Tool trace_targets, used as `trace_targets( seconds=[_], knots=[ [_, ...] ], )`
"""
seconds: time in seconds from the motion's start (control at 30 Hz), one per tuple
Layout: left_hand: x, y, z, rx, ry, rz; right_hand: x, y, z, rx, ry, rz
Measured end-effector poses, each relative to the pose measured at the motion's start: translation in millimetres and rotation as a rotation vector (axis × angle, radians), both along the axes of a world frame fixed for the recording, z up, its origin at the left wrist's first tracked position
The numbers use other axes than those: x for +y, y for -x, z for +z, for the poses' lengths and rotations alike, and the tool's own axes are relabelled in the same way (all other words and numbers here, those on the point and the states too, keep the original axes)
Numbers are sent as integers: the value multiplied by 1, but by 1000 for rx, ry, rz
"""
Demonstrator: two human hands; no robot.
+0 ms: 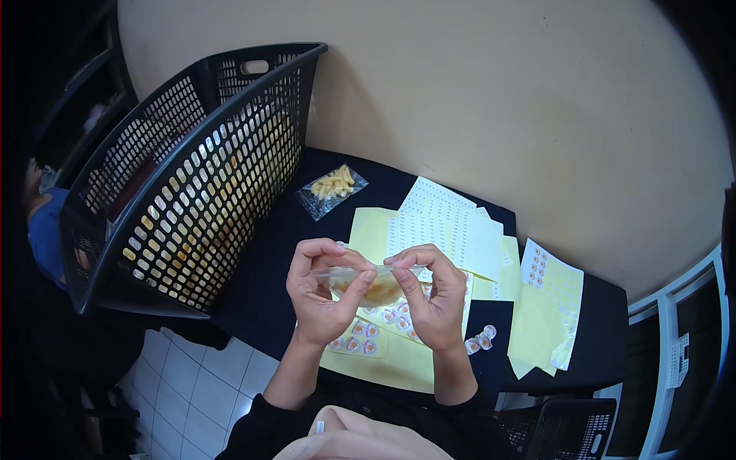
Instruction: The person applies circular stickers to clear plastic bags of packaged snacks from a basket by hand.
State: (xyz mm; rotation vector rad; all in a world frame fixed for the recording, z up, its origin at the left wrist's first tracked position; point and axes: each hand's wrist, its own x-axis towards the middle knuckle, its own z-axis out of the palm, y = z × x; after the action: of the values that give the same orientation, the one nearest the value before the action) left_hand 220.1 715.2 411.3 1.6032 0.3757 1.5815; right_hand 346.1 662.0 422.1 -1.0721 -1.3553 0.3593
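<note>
Nearest are the person's two dark sleeves [264, 418], and beyond them both hands, raised over the table. The left hand [326, 291] pinches one end of the top edge of a clear plastic bag [381, 291] between thumb and fingers; the right hand [433, 295] pinches the same edge further along, the thumb tips a little apart. The bag hangs below the fingertips, in front of the chest, with something yellowish inside (too veiled by the plastic to name).

Under and around the hands lie yellow backing sheets [399, 368] and sheets of round stickers [356, 337] on a dark tabletop [261, 307]. Just right of the right forearm is a small cluster of loose round stickers [481, 340]. Farther off, white sheets with small print [441, 226] overlap a yellow one, and another partly peeled sticker sheet [548, 272] lies to the right.

Beyond the left hand, a second clear bag [332, 184] of pale, stick-like pieces lies flat, near a tall black basket [207, 184]. Behind stands a plain beige wall [491, 92].
</note>
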Motion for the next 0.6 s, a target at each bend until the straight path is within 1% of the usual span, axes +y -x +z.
trace_targets(
  seconds=[0.2,0.3,0.37,0.47,0.6],
  knots=[
    [1,-2,2,14,-36,2,-2,-1,2,-63,-28,-35],
    [1,-3,3,4,-26,28,-1,-1,2,10,6,-1],
    [1,-2,3,13,-31,31,2,-1,1,105,-72,37],
    [0,-1,2,25,-33,20,0,1,4,157,-96,79],
    [-1,-4,3,47,-34,-16,-1,2,0,102,-83,73]
  ],
)
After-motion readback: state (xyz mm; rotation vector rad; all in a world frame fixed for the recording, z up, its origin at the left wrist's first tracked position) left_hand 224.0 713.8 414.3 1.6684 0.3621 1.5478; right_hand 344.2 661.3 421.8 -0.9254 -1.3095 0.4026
